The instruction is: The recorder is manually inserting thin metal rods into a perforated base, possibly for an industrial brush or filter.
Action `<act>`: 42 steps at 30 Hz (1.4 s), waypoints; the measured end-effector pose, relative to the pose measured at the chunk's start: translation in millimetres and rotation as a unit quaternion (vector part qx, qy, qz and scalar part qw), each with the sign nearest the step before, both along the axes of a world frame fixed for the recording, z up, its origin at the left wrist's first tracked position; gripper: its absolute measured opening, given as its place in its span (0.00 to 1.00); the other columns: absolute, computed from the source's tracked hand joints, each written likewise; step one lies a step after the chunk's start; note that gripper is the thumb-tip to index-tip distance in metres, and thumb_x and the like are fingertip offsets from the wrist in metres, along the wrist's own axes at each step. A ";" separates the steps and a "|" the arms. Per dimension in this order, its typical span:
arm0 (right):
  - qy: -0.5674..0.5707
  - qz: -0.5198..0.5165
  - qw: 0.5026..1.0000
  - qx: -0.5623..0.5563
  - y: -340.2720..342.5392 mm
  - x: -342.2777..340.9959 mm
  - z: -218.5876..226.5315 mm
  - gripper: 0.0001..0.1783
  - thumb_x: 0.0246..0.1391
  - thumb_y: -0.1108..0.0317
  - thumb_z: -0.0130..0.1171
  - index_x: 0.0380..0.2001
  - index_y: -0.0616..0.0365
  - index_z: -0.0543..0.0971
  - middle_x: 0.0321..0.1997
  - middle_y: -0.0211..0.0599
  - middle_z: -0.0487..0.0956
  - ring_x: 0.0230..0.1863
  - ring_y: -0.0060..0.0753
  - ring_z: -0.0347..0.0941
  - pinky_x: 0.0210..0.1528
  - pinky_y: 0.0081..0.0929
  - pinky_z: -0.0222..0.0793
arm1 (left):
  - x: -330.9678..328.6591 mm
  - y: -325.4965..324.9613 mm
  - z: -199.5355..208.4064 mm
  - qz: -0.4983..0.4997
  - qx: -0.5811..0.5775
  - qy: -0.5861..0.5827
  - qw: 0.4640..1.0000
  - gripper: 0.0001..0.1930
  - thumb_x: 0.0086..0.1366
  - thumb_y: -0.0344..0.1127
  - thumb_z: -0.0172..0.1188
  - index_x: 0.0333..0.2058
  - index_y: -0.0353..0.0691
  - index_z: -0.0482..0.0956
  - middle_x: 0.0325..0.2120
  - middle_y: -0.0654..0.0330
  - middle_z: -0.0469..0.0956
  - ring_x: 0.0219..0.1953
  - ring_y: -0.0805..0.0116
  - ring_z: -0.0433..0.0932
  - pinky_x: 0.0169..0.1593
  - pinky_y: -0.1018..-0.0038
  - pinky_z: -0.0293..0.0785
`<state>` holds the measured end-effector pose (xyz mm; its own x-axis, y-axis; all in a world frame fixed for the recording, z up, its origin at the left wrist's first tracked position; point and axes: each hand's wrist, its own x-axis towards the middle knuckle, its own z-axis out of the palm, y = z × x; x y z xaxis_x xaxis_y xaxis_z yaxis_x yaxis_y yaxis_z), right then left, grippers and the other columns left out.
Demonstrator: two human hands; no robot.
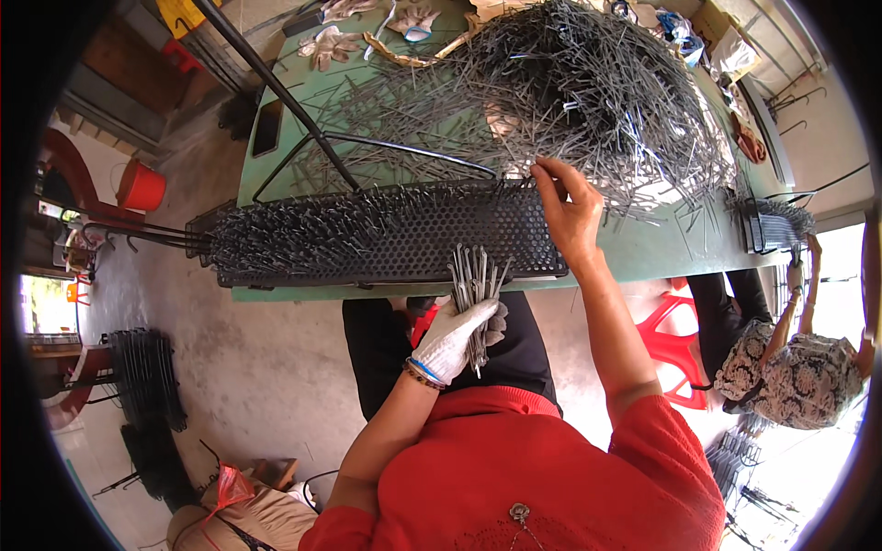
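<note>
My left hand [452,338], in a white glove with grey fingertips, is wrapped round a bundle of thin metal rods [473,280] with bent ends. It is just in front of a long black perforated rack [450,241] on the table. Many grey rods [294,230] stand upright in the holes over the rack's left part and along its far edge. The holes in its right front part hold none. My bare right hand [571,209] is at the rack's far right corner, thumb and forefinger pinched together; what they hold, if anything, is too small to make out.
A large tangled heap of rods [597,83] covers much of the green table [643,255]. Gloves [328,46] and a phone [266,127] lie at the far left. A black bar frame [276,87] rises from the rack. At right, another person [799,367] handles a smaller rack [774,225].
</note>
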<state>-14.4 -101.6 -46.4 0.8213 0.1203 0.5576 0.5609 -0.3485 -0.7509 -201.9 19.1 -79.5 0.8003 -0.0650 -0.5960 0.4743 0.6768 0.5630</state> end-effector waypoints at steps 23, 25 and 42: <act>-0.151 0.010 0.965 -0.215 5.5 0.1 -8.6 0.08 0.50 0.71 0.64 0.35 0.59 0.81 0.33 0.36 0.79 0.28 0.40 0.77 0.29 0.32 0.72 | 2.2 1.0 1.9 0.005 0.001 0.004 1.000 0.07 0.65 0.34 0.59 0.39 0.39 0.77 0.29 0.62 0.79 0.26 0.75 0.79 0.28 0.80 0.78; -0.122 0.002 0.974 -0.192 5.5 -3.6 -5.9 0.09 0.50 0.69 0.65 0.35 0.60 0.81 0.33 0.37 0.78 0.26 0.39 0.76 0.29 0.31 0.72 | 2.3 0.9 4.1 0.005 0.001 0.006 1.000 0.07 0.65 0.35 0.58 0.39 0.38 0.77 0.29 0.61 0.79 0.26 0.75 0.79 0.28 0.80 0.78; 0.273 0.106 0.953 0.078 -24.8 -25.2 6.4 0.09 0.57 0.68 0.61 0.36 0.64 0.81 0.27 0.28 0.81 0.21 0.12 0.67 0.23 0.13 0.63 | 7.5 -3.5 6.8 0.030 -0.013 -0.010 0.999 0.09 0.66 0.33 0.56 0.42 0.34 0.75 0.31 0.58 0.79 0.27 0.73 0.78 0.28 0.78 0.76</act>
<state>-39.6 -126.3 -40.0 0.9608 0.2655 0.0795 0.1178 -0.1316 -0.9843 -194.4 15.5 -72.8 0.8154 -0.0320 -0.5781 0.4215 0.7174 0.5547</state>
